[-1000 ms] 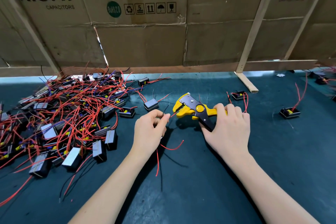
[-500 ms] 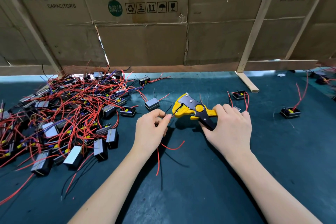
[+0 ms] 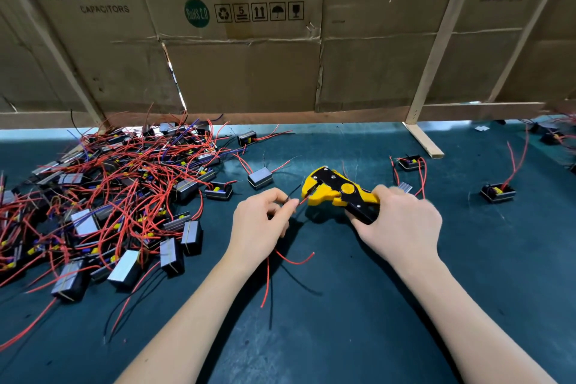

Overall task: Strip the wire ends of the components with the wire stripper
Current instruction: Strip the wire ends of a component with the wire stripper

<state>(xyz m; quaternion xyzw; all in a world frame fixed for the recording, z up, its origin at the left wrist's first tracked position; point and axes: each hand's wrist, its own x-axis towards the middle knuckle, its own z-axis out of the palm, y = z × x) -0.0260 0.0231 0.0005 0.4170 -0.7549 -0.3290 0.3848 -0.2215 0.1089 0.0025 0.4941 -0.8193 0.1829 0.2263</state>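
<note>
**Red wire end at the stripper's jaws**

I see my left hand (image 3: 261, 224) pinching a red wire (image 3: 303, 200) between thumb and forefinger, its short free end reaching to the mouth of the yellow and black wire stripper (image 3: 338, 193). A thin black wire (image 3: 293, 192) also rises from the same pinch. More red and black leads trail out below that hand onto the dark green mat (image 3: 343, 321); I cannot tell whether a component body sits inside the palm.

My right hand (image 3: 402, 221) grips the stripper's handles, fingers curled round them, the tool's head pointing left toward the wire. The stripper is held just above the mat, near the middle of the view.

To the left lies a large heap of components (image 3: 103, 212), small black blocks tangled in red, black and some purple wires. One loose component (image 3: 260, 178) rests just beyond my left hand. Two more sit to the right: one (image 3: 410, 163) behind my right hand, another (image 3: 497, 192) well apart further right. A cardboard wall (image 3: 243, 72) marked AiSHi Capacitors, braced by wooden slats (image 3: 436, 50), closes the back.
</note>
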